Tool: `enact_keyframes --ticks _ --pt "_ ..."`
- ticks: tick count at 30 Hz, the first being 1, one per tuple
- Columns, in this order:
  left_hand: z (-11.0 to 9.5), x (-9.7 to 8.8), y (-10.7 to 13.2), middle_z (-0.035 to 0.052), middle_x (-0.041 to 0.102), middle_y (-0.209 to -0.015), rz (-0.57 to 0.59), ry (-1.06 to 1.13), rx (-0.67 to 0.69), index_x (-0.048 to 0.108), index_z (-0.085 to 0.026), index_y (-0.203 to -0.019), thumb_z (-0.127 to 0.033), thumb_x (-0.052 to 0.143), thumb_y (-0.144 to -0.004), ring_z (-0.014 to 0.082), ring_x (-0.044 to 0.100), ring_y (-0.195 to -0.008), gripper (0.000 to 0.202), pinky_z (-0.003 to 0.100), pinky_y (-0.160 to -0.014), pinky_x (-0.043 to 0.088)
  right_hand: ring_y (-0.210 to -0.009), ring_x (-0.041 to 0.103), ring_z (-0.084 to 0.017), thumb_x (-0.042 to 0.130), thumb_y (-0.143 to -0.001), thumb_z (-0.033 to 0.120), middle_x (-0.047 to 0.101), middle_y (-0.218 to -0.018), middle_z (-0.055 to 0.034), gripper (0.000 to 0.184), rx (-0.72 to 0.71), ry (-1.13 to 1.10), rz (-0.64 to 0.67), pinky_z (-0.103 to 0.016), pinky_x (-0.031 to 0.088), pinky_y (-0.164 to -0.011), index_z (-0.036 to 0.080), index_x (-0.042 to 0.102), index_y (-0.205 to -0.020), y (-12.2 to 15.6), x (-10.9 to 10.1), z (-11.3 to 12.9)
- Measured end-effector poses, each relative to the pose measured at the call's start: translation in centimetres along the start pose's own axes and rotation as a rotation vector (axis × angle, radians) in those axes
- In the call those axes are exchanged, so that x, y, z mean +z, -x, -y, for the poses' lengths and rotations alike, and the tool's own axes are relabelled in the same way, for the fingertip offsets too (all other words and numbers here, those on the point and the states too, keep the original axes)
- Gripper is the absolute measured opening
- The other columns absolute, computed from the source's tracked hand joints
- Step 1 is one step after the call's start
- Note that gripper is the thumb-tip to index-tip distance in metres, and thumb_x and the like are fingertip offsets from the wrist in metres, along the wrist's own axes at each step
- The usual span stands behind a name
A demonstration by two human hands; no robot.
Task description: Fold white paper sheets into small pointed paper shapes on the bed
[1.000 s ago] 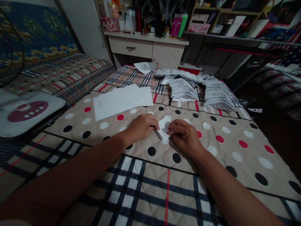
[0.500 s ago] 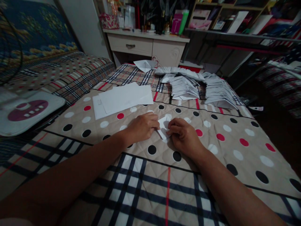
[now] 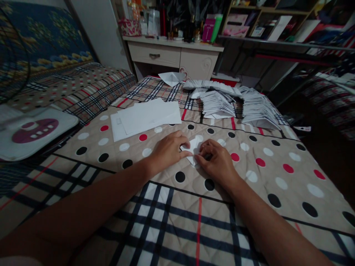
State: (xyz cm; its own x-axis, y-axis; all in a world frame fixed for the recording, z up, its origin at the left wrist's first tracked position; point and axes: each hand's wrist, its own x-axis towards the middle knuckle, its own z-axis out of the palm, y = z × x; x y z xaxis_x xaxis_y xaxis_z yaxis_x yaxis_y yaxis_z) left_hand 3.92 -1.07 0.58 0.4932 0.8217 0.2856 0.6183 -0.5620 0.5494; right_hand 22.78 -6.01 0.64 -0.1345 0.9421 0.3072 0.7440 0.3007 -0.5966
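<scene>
A small white folded paper (image 3: 192, 149) lies on the dotted quilt (image 3: 249, 173) between my hands. My left hand (image 3: 168, 150) is closed, its fingertips pinching the paper's left edge. My right hand (image 3: 217, 162) is closed too, fingers curled onto the paper's right side. Most of the paper is hidden under my fingers. Flat white sheets (image 3: 145, 117) lie beyond my left hand.
Rows of stacked folded white paper pieces (image 3: 238, 103) lie at the far side of the bed, with one larger folded piece (image 3: 172, 78) behind them. A white fan base (image 3: 30, 131) sits at left. A dresser (image 3: 172, 55) and cluttered shelves (image 3: 277, 26) stand beyond.
My hands have drawn closer together over the paper. The thin flap seen standing between them earlier is now pressed under my fingers.
</scene>
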Motion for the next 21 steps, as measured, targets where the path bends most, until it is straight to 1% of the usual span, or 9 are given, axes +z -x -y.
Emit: enact_keyframes --ticks 2,4,7,9,11,14,16,19,21 --pt "0.1 0.0 -0.2 0.002 0.065 -0.099 -0.017 -0.004 -0.064 0.065 -0.021 -0.099 -0.034 0.082 -0.066 0.0167 0.06 -0.083 0.04 0.028 -0.07 0.045 -0.094 0.057 -0.024 0.07 -0.071 0.022 0.059 -0.101 -0.0077 0.011 0.011 0.027 -0.05 -0.036 0.048 -0.075 0.021 0.059 -0.072 0.1 0.1 -0.2" --pt "0.1 -0.1 -0.4 0.001 0.068 -0.091 0.01 -0.018 -0.111 0.065 -0.021 -0.101 -0.037 0.084 -0.062 0.0168 0.06 -0.077 0.046 0.028 -0.065 0.043 -0.102 0.055 -0.028 0.075 -0.067 0.024 0.057 -0.113 -0.0106 0.028 0.042 0.07 -0.094 -0.04 0.048 -0.08 0.021 0.061 -0.09 0.1 0.1 -0.4" --pt "0.3 -0.3 -0.6 -0.0015 0.067 -0.073 0.078 -0.025 -0.156 0.07 -0.022 -0.087 -0.041 0.082 -0.064 0.0146 0.056 -0.064 0.031 0.026 -0.055 0.034 -0.097 0.058 -0.028 0.079 -0.063 0.03 0.062 -0.111 -0.0112 0.058 0.145 0.095 -0.086 -0.041 0.048 -0.078 0.02 0.055 -0.115 0.0 0.0 -0.4" --pt "0.3 -0.2 -0.5 -0.0021 0.065 -0.068 0.081 0.011 -0.183 0.071 -0.022 -0.079 -0.042 0.08 -0.064 0.0128 0.053 -0.059 0.027 0.025 -0.052 0.03 -0.089 0.06 -0.027 0.079 -0.062 0.034 0.067 -0.105 -0.0093 0.064 0.226 0.109 -0.054 -0.037 0.046 -0.07 0.02 0.055 -0.12 -0.2 -0.3 -0.2" --pt "0.4 -0.1 -0.4 -0.0026 0.062 -0.064 0.057 0.081 -0.218 0.071 -0.02 -0.075 -0.042 0.08 -0.064 0.0114 0.051 -0.056 0.026 0.024 -0.05 0.029 -0.079 0.061 -0.024 0.079 -0.063 0.037 0.069 -0.093 -0.0061 0.052 0.284 0.139 -0.016 -0.031 0.041 -0.061 0.021 0.062 -0.11 -0.3 -0.5 0.0" --pt "0.4 0.0 -0.3 -0.0032 0.06 -0.06 0.029 0.239 -0.274 0.069 -0.017 -0.069 -0.038 0.081 -0.062 0.0091 0.048 -0.053 0.025 0.022 -0.048 0.029 -0.061 0.054 -0.017 0.076 -0.066 0.043 0.063 -0.067 -0.0006 0.029 0.33 0.119 0.026 -0.027 0.03 -0.051 0.02 0.068 -0.081 -0.2 -0.7 0.0" --pt "0.3 0.1 -0.3 -0.0036 0.059 -0.058 0.025 0.347 -0.305 0.067 -0.015 -0.065 -0.033 0.082 -0.061 0.0077 0.047 -0.052 0.023 0.021 -0.047 0.03 -0.055 0.049 -0.013 0.075 -0.067 0.044 0.058 -0.06 0.0014 0.027 0.351 -0.026 0.025 -0.025 0.028 -0.049 0.018 0.066 -0.072 -0.1 -0.6 -0.3" --pt "0.3 0.2 -0.5 -0.004 0.058 -0.057 0.018 0.457 -0.338 0.066 -0.013 -0.063 -0.027 0.081 -0.062 0.0067 0.047 -0.051 0.02 0.019 -0.047 0.032 -0.053 0.047 -0.011 0.074 -0.068 0.041 0.057 -0.059 0.0019 0.027 0.36 -0.341 0.032 -0.024 0.031 -0.049 0.016 0.064 -0.067 0.0 -0.5 -0.9" --pt "0.3 0.2 -0.6 -0.0037 0.059 -0.057 0.016 0.507 -0.347 0.066 -0.013 -0.063 -0.023 0.079 -0.065 0.0067 0.049 -0.051 0.017 0.018 -0.047 0.033 -0.052 0.047 -0.011 0.073 -0.07 0.039 0.058 -0.059 0.0014 0.025 0.352 -0.481 0.052 -0.023 0.033 -0.049 0.015 0.066 -0.066 0.0 -0.6 -1.3"
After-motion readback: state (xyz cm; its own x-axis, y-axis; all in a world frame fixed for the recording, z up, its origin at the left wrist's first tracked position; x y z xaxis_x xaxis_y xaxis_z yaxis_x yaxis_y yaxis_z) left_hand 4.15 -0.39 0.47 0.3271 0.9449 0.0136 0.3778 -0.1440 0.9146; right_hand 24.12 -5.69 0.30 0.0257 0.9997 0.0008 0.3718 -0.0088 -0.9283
